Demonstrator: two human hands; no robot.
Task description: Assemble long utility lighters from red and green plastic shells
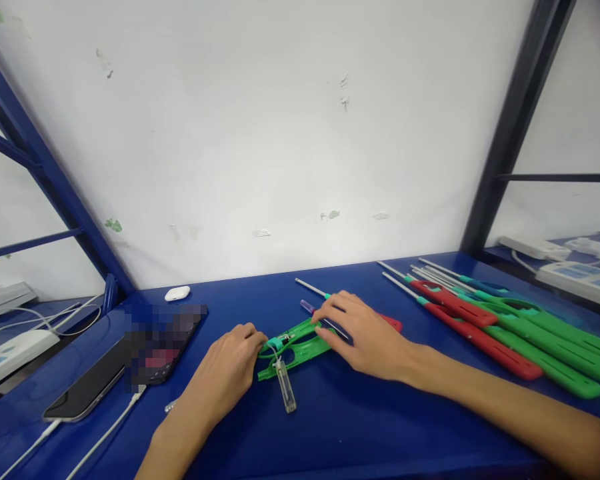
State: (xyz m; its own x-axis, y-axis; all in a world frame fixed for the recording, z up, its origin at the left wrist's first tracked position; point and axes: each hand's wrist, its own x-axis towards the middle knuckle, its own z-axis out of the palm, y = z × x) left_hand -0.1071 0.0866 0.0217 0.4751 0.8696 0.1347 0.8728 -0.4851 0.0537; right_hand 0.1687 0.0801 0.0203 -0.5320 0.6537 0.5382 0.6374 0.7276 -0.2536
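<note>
A green plastic lighter shell (300, 345) lies open on the blue bench, with a clear fuel tube (286, 389) hanging off its near side on a thin wire. My left hand (227, 370) is curled at the shell's left end, fingertips pinched on the small teal part there. My right hand (363, 333) rests flat over the shell's right end, fingers stretched and pressing on a dark thin rod (325, 320). Under that hand a red lighter (393, 323) with a metal nozzle (311, 288) shows in part.
A pile of red and green long-nozzle lighters (505, 327) lies at the right. Two phones (125, 370) with white charging cables sit at the left, a white earbud case (177, 293) behind them. Blue and black frame posts flank the bench; a white wall stands behind.
</note>
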